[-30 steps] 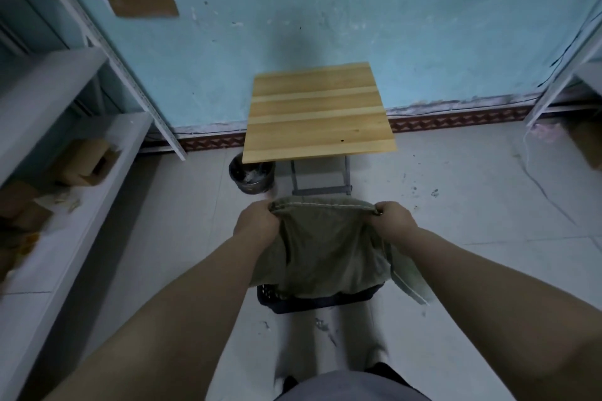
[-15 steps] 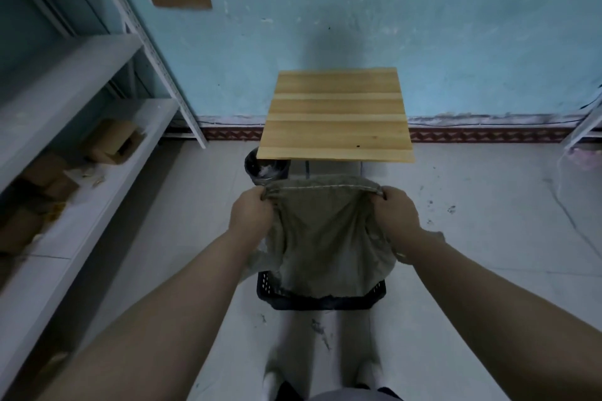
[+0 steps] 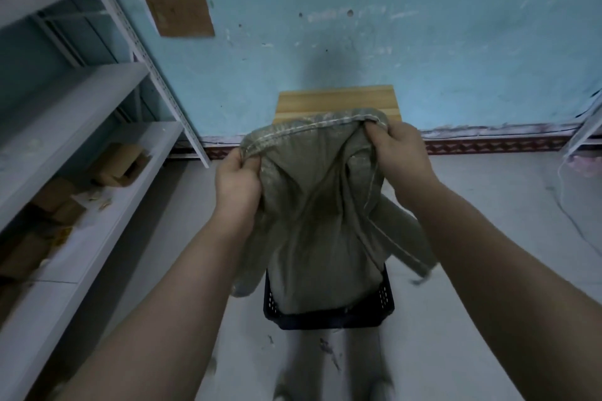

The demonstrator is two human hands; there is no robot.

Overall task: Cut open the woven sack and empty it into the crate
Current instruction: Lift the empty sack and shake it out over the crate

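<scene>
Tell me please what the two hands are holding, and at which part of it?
Both hold the woven sack by its stitched top edge: the left hand at the left corner, the right hand at the right corner. The sack hangs down into the dark crate.

Pale tiled floor (image 3: 488,205), scuffed and stained. Dark slotted crate (image 3: 329,319) directly on it at 6 o'clock, wooden table (image 3: 335,101) standing at 12, grey shelving (image 3: 81,127) with cardboard boxes (image 3: 120,164) at 9.
</scene>
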